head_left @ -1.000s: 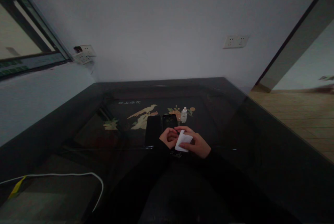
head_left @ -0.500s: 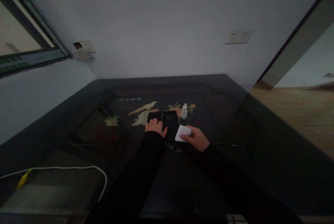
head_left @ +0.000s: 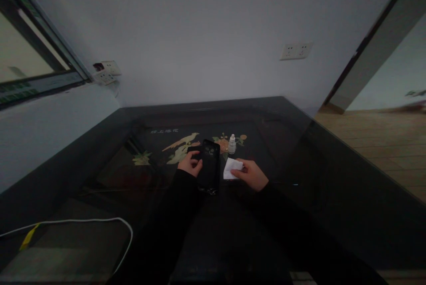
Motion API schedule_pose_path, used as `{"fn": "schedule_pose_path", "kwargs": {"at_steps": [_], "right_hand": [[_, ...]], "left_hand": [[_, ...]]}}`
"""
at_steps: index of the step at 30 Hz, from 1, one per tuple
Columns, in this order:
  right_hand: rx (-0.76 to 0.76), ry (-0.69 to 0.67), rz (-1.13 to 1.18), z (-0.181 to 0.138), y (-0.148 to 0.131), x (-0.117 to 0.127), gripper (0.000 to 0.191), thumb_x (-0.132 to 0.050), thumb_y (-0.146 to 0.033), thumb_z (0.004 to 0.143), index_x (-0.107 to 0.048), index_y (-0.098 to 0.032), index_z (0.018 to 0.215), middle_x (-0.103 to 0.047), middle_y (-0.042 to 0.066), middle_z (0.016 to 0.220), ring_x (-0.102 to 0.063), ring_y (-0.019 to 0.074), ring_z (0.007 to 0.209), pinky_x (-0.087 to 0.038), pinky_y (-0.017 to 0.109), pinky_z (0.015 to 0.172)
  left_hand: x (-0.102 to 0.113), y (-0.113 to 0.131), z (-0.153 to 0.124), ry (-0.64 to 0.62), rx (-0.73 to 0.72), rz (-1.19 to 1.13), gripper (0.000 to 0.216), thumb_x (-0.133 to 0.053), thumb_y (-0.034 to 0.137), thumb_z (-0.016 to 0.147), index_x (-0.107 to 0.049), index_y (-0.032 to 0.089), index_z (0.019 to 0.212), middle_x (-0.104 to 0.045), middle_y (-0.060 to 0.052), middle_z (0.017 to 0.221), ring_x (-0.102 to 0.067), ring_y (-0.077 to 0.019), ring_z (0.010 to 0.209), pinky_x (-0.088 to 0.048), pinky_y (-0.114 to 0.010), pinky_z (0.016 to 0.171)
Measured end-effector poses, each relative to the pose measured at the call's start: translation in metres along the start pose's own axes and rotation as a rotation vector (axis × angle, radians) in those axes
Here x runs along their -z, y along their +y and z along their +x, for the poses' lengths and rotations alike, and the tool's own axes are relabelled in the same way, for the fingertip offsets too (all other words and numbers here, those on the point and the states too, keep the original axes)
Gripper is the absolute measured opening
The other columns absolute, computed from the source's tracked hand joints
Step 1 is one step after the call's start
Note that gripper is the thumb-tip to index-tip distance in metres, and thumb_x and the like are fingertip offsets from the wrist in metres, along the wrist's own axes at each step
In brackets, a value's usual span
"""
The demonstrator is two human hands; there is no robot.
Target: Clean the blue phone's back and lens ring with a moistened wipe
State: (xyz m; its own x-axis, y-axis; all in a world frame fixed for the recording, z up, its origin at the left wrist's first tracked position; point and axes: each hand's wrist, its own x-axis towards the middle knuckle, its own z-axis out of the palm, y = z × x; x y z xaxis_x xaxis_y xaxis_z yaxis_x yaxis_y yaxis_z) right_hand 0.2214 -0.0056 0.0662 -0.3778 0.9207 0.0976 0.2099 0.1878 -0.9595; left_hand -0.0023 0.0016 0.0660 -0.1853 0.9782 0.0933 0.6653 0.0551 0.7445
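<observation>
My left hand (head_left: 191,163) has its thumb and fingers bent round the left edge of a black phone case (head_left: 209,169), with camera rings near its top. The case is tilted, its lower end close to my sleeve; something shiny shows there. Partly behind my left fingers lies a flat dark object (head_left: 193,148), its kind unclear. My right hand (head_left: 253,174) pinches a folded white cloth or tissue (head_left: 231,169) just right of the case. Beyond the cloth, a small white dropper bottle (head_left: 232,144) stands upright.
The dark glossy table (head_left: 266,130) carries a bird-and-flower picture (head_left: 183,145). A white cable (head_left: 96,220) with a yellow tag (head_left: 29,237) runs at the lower left. The wall behind has sockets (head_left: 296,51); a window (head_left: 29,41) is at the left.
My left hand has shifted off the flat dark object onto the phone case, which has moved left and tilted. My right hand keeps the white piece in nearly the same place. The view shifted slightly.
</observation>
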Motion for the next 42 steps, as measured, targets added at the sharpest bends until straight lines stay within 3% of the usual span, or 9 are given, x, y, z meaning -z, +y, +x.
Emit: {"fn": "schedule_pose_path", "kwargs": {"at_steps": [6, 9, 11, 15, 20, 25, 29, 36, 42], "right_hand": [[-0.049, -0.06, 0.076, -0.002, -0.008, -0.007, 0.028, -0.06, -0.036, 0.068, -0.06, -0.013, 0.084, -0.063, 0.004, 0.07, -0.059, 0.0169, 0.066, -0.046, 0.029, 0.06], [-0.062, -0.061, 0.096, 0.0, -0.018, -0.009, 0.027, -0.06, -0.035, 0.068, -0.06, -0.013, 0.084, -0.064, 0.005, 0.074, -0.06, 0.0175, 0.07, -0.046, 0.029, 0.063], [-0.043, -0.052, -0.014, 0.005, -0.026, -0.01, 0.023, -0.058, -0.03, 0.07, -0.059, -0.012, 0.083, -0.064, 0.005, 0.075, -0.059, 0.017, 0.069, -0.045, 0.028, 0.061], [-0.028, -0.082, -0.217, 0.018, -0.034, -0.016, 0.01, -0.053, -0.017, 0.07, -0.058, -0.013, 0.078, -0.06, 0.002, 0.067, -0.055, 0.0134, 0.062, -0.043, 0.023, 0.055], [-0.039, -0.123, -0.277, 0.022, -0.033, -0.034, 0.016, -0.049, -0.006, 0.067, -0.058, -0.013, 0.078, -0.059, 0.0, 0.066, -0.052, 0.0111, 0.058, -0.039, 0.021, 0.052], [0.009, -0.104, -0.346, 0.019, -0.037, -0.046, 0.014, -0.055, -0.019, 0.073, -0.06, -0.012, 0.083, -0.061, 0.003, 0.071, -0.053, 0.0133, 0.063, -0.038, 0.023, 0.057], [0.032, -0.04, -0.387, 0.019, -0.039, -0.051, 0.015, -0.057, -0.027, 0.077, -0.061, -0.013, 0.082, -0.062, 0.004, 0.074, -0.054, 0.0144, 0.066, -0.038, 0.024, 0.061], [0.057, -0.145, -0.409, 0.005, -0.032, -0.056, 0.006, -0.058, -0.019, 0.076, -0.058, -0.014, 0.073, -0.057, -0.001, 0.063, -0.049, 0.0112, 0.058, -0.033, 0.022, 0.055], [0.063, 0.004, -0.341, 0.02, -0.04, -0.05, 0.004, -0.056, -0.017, 0.076, -0.057, -0.014, 0.078, -0.056, 0.0, 0.067, -0.049, 0.0116, 0.061, -0.035, 0.022, 0.057]], "left_hand": [[-0.02, -0.012, -0.007, -0.14, 0.124, -0.545, 0.051, -0.044, 0.036, 0.07, -0.05, 0.01, 0.113, -0.067, -0.009, 0.092, -0.063, -0.0199, 0.083, -0.049, -0.031, 0.073], [-0.034, -0.006, -0.014, -0.265, 0.181, -0.764, 0.059, -0.038, 0.033, 0.068, -0.045, 0.004, 0.118, -0.064, -0.014, 0.105, -0.062, -0.0227, 0.09, -0.049, -0.035, 0.078], [-0.041, 0.001, -0.02, -0.316, 0.211, -0.876, 0.062, -0.037, 0.031, 0.067, -0.039, 0.004, 0.123, -0.059, -0.015, 0.114, -0.06, -0.0228, 0.096, -0.048, -0.036, 0.083], [-0.047, 0.01, -0.033, -0.368, 0.362, -1.306, 0.063, -0.04, 0.025, 0.072, -0.027, 0.015, 0.133, -0.052, -0.009, 0.126, -0.056, -0.0203, 0.105, -0.047, -0.032, 0.084], [-0.05, 0.011, -0.043, -0.419, 0.377, -1.614, 0.062, -0.046, 0.036, 0.082, -0.022, 0.023, 0.137, -0.061, -0.006, 0.112, -0.061, -0.019, 0.09, -0.048, -0.028, 0.068], [-0.048, 0.019, -0.05, -0.326, 0.458, -1.708, 0.056, -0.036, 0.029, 0.089, -0.014, 0.023, 0.14, -0.064, -0.004, 0.105, -0.063, -0.0137, 0.086, -0.046, -0.025, 0.078], [-0.048, 0.021, -0.053, -0.263, 0.356, -1.734, 0.057, -0.039, 0.027, 0.088, -0.016, 0.025, 0.139, -0.062, -0.004, 0.112, -0.06, -0.0125, 0.097, -0.043, -0.023, 0.086], [-0.054, 0.005, -0.046, -0.366, 0.295, -1.769, 0.086, -0.061, 0.043, 0.072, -0.009, 0.032, 0.139, -0.052, -0.006, 0.126, -0.058, -0.0221, 0.102, -0.041, -0.036, 0.091], [-0.057, 0.008, -0.047, -0.365, 0.297, -1.798, 0.073, -0.055, 0.039, 0.078, -0.017, 0.024, 0.139, -0.062, -0.006, 0.109, -0.059, -0.0205, 0.098, -0.041, -0.033, 0.091]]}}
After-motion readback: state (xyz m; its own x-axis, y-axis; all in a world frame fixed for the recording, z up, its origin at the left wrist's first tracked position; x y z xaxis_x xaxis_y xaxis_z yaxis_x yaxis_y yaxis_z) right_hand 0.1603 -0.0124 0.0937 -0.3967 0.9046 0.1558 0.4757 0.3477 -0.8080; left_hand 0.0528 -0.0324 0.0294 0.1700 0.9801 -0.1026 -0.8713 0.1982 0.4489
